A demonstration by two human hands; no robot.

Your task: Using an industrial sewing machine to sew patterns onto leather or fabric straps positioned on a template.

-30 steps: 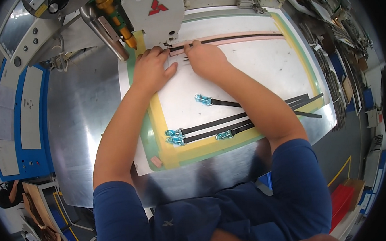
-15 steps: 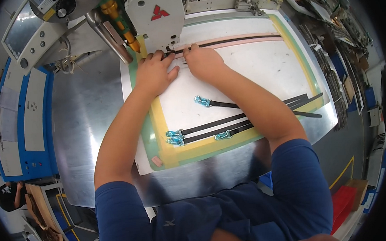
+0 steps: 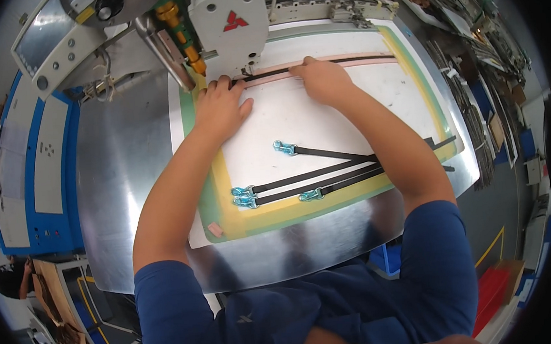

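A black strap (image 3: 319,65) is pressed flat by the left hand (image 3: 220,109) and right hand (image 3: 323,79), fingers spread, beneath the sewing machine head (image 3: 230,25); fingertips could be caught if slid closer to the needle.

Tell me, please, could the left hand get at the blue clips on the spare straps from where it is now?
Probably yes: the left hand rests flat by the machine, and only bare white board lies between it and the blue clips.

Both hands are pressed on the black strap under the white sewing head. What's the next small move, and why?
Probably nudge the thin black webbing strap straight along the pink guide strip: left hand and right hand both pin it beside the white sewing machine head.
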